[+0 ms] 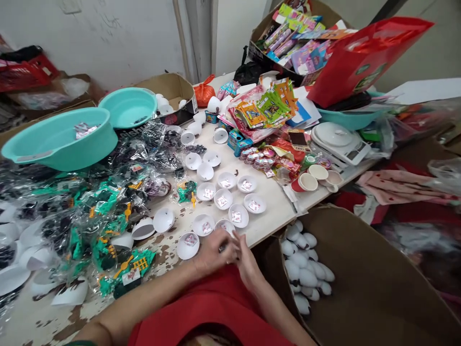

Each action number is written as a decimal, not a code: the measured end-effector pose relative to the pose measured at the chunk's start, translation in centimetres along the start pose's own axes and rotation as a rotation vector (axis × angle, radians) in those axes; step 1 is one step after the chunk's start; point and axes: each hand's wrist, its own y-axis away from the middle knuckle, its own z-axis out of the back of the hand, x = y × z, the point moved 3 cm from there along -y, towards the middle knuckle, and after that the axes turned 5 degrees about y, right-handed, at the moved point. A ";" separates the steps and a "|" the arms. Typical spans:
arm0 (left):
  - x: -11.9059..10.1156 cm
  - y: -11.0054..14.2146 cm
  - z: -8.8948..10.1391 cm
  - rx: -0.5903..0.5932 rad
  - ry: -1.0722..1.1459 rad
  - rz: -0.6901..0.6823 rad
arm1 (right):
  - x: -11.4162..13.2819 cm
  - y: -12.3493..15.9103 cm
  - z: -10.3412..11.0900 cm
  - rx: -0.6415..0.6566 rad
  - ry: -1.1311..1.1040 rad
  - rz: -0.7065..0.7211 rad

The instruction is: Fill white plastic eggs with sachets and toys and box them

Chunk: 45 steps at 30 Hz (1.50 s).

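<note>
Left of carton, by table edge: curling left hand fingers inward, can't tell if gripping anything; holding right hand part-open, touching left, no grip visible. Also left of carton, seeing cups just past fingertips, with packets inside. Looking light, thin, fairly stiff, maybe slick, crackable; probably needing gentle opposite-rim pinch, keeping level.

One view only — from the wearer's head, close above the table, facing forward and down.
</note>
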 end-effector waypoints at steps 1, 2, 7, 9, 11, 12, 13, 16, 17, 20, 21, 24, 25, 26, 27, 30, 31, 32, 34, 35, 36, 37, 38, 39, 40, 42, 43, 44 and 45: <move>1.1 -0.6 0.5 -0.086 0.021 0.097 | -0.7 -0.2 1.0 -0.082 0.038 -0.018; 2.1 -1.0 0.7 -0.156 0.040 0.170 | -1.4 -0.4 1.8 -0.157 0.095 -0.017; 5.4 -2.1 -2.1 -0.100 0.136 0.170 | -4.1 -1.6 1.5 -0.145 0.354 0.182; 5.9 -1.8 -3.7 -0.060 0.142 0.185 | -4.6 -2.1 0.6 -0.115 0.413 0.242; 6.0 -1.2 -4.7 -0.066 0.131 0.228 | -4.9 -2.2 0.1 -0.122 0.483 0.269; 5.9 -0.9 -4.9 -0.078 0.124 0.252 | -5.0 -2.1 0.0 -0.128 0.512 0.278; 5.7 -0.7 -4.9 -0.091 0.116 0.272 | -5.0 -1.9 0.1 -0.128 0.527 0.286; 4.7 -0.5 -4.4 -0.140 0.174 0.380 | -4.5 -1.2 0.1 -0.060 0.435 0.263; 4.3 -0.5 -4.0 -0.146 0.228 0.432 | -4.1 -1.0 0.1 -0.018 0.367 0.227; 2.6 -1.5 -2.3 -0.084 0.365 0.465 | -1.7 -0.7 -0.5 0.098 0.175 0.102; 1.8 -2.0 -1.5 -0.043 0.350 0.387 | -0.5 -0.7 -0.7 0.126 0.148 0.083; -0.6 -3.6 0.8 0.073 0.204 0.052 | 3.4 -1.2 -1.4 0.222 0.159 0.086; -1.4 -4.1 1.4 0.101 0.174 -0.022 | 4.6 -1.3 -1.7 0.267 0.173 0.100; -2.1 -4.5 1.8 0.126 0.173 -0.064 | 5.7 -1.5 -1.9 0.317 0.186 0.124; -2.8 -4.9 2.2 0.150 0.196 -0.083 | 6.8 -1.6 -2.2 0.377 0.202 0.158; -4.7 -6.0 2.9 0.219 0.341 -0.090 | 9.4 -1.7 -3.2 0.538 0.296 0.299; -5.0 -6.3 3.0 0.246 0.385 -0.092 | 10.0 -1.7 -3.5 0.577 0.330 0.337; -5.2 -6.7 3.0 0.275 0.416 -0.092 | 10.5 -1.7 -3.7 0.607 0.355 0.355; -4.9 -7.5 3.1 0.332 0.426 -0.090 | 10.9 -1.9 -4.0 0.627 0.343 0.327; -4.5 -7.7 3.1 0.341 0.393 -0.089 | 10.9 -2.0 -4.1 0.623 0.308 0.289; -4.1 -8.0 3.2 0.331 0.335 -0.083 | 10.9 -2.2 -4.0 0.603 0.266 0.246; -3.6 -8.1 3.2 0.309 0.266 -0.074 | 10.7 -2.4 -3.8 0.559 0.222 0.202; -3.3 -8.1 3.2 0.276 0.199 -0.066 | 10.5 -2.6 -3.6 0.506 0.182 0.163; -3.2 -8.0 3.2 0.232 0.145 -0.055 | 10.3 -2.8 -3.5 0.457 0.147 0.134; -3.2 -7.8 3.2 0.183 0.117 -0.035 | 10.1 -2.9 -3.3 0.416 0.115 0.116; -3.4 -7.2 3.0 0.087 0.151 0.041 | 9.9 -3.1 -3.4 0.396 0.060 0.092; -3.5 -7.0 2.9 0.036 0.201 0.092 | 10.0 -3.1 -3.5 0.432 0.038 0.077; -3.7 -6.9 2.9 -0.004 0.260 0.142 | 10.1 -3.0 -3.7 0.489 0.023 0.062; -3.7 -6.9 2.9 -0.023 0.323 0.185 | 10.2 -2.9 -4.0 0.552 0.014 0.040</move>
